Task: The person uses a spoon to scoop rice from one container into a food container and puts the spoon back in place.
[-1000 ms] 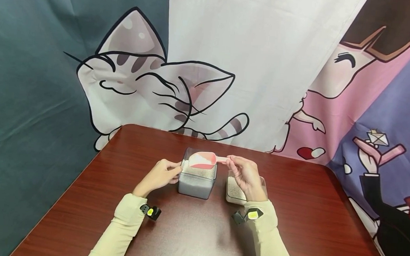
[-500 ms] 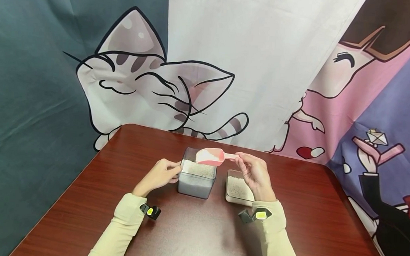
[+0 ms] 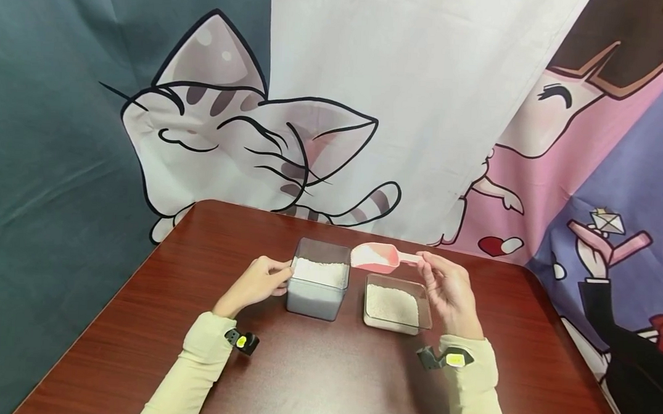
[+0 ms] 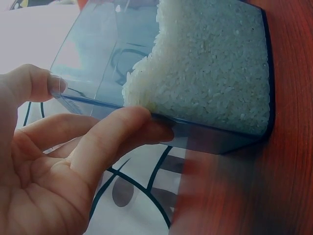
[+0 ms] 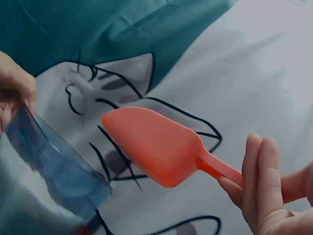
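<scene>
My right hand (image 3: pixel 451 292) holds a pink scoop (image 3: pixel 387 266) by its handle, level in the air above the far edge of a shallow clear box. White grains lie in the scoop's bowl in the head view. Its orange-looking underside shows in the right wrist view. My left hand (image 3: pixel 254 285) grips the near left wall of a taller, bluish clear container (image 3: pixel 313 302), with the thumb at the rim and fingers along the side. Rice (image 4: pixel 210 63) fills part of that container, sloping inside it. The shallow box (image 3: pixel 390 325) holds paler beige rice (image 3: pixel 392 303).
Both containers stand on a reddish-brown wooden table (image 3: pixel 313 379), with a small gap between them. Behind the table hangs a cloth backdrop (image 3: pixel 426 81) with cartoon figures. A wrist strap with a camera (image 3: pixel 242 341) sits on each forearm.
My right hand has carried the scoop rightward, from over the taller container to above the shallow box's far edge. More of the shallow box shows. The left hand has stayed in place.
</scene>
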The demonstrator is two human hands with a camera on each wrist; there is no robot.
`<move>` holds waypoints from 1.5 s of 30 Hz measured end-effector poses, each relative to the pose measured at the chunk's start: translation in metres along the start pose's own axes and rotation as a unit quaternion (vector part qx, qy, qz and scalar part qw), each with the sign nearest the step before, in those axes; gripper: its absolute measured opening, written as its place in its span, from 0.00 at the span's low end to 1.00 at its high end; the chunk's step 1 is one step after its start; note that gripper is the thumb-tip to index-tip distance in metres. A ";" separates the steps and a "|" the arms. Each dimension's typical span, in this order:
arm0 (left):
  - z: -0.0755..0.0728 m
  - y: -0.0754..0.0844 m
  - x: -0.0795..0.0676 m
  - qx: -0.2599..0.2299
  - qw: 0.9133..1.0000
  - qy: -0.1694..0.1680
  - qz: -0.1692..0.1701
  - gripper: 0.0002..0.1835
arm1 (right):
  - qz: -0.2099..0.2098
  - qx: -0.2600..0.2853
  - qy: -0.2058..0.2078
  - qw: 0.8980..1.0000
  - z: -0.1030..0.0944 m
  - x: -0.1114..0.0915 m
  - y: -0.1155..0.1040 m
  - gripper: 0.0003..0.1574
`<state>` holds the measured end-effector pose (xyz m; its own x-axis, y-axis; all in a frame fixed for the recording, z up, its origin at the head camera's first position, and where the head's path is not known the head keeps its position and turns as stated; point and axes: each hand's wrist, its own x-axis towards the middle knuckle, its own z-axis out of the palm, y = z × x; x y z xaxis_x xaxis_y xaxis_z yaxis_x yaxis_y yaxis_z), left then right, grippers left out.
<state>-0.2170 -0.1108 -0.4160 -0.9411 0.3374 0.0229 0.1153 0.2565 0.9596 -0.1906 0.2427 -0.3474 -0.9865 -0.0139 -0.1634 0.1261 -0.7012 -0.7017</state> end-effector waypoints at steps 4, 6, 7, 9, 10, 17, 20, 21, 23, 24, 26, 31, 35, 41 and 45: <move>0.000 0.001 0.000 -0.001 1.000 0.000 0.003 0.21 | 0.000 0.010 0.002 1.000 -0.016 -0.007 -0.012 0.13; 0.000 0.001 0.000 -0.003 1.000 0.000 0.003 0.21 | -0.001 0.015 0.004 1.000 -0.024 -0.009 -0.016 0.14; 0.000 0.001 0.000 -0.004 1.000 -0.001 0.003 0.21 | -0.003 0.018 0.003 1.000 -0.028 -0.011 -0.018 0.14; 0.000 0.001 0.000 -0.002 1.000 -0.001 0.000 0.21 | -0.003 0.023 0.003 1.000 -0.036 -0.014 -0.021 0.15; 0.000 0.001 0.000 0.000 1.000 -0.002 -0.002 0.21 | -0.004 0.028 0.002 1.000 -0.040 -0.015 -0.022 0.16; 0.000 0.007 -0.003 -0.005 1.000 -0.009 -0.012 0.21 | -0.005 0.030 -0.008 1.000 -0.059 -0.021 -0.028 0.18; 0.000 0.017 -0.009 -0.007 1.000 -0.012 -0.011 0.21 | -0.008 0.030 -0.008 0.999 -0.064 -0.023 -0.031 0.17; 0.001 0.020 -0.010 -0.006 1.000 -0.013 -0.011 0.21 | -0.007 0.030 -0.005 0.999 -0.065 -0.024 -0.033 0.17; 0.001 0.023 -0.012 -0.003 1.000 -0.015 -0.011 0.21 | -0.007 0.032 -0.004 0.999 -0.069 -0.026 -0.036 0.17; 0.001 0.021 -0.011 -0.002 1.000 -0.017 -0.008 0.21 | -0.008 0.034 -0.004 0.999 -0.071 -0.027 -0.037 0.17; 0.000 0.014 -0.008 -0.003 1.000 -0.017 -0.005 0.21 | -0.009 0.035 -0.006 0.999 -0.076 -0.028 -0.041 0.18; -0.001 0.001 0.000 0.001 1.000 -0.009 -0.003 0.22 | -0.006 0.031 0.006 0.999 -0.085 -0.028 -0.047 0.18; -0.001 0.001 0.001 0.006 1.000 -0.006 -0.006 0.22 | -0.002 0.020 0.020 1.000 -0.093 -0.026 -0.049 0.18; -0.001 -0.002 0.001 -0.003 1.000 -0.013 -0.008 0.22 | 0.017 -0.003 0.031 0.999 -0.110 -0.019 -0.045 0.19; -0.002 -0.001 0.000 -0.006 1.000 -0.015 -0.010 0.22 | 0.017 -0.024 0.031 0.999 -0.115 -0.015 -0.044 0.19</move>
<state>-0.2180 -0.1124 -0.4162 -0.9330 0.3597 -0.0044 0.0930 0.2531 0.9630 -0.1696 0.3557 -0.3943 -0.9734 0.0076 -0.2290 0.1659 -0.6661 -0.7272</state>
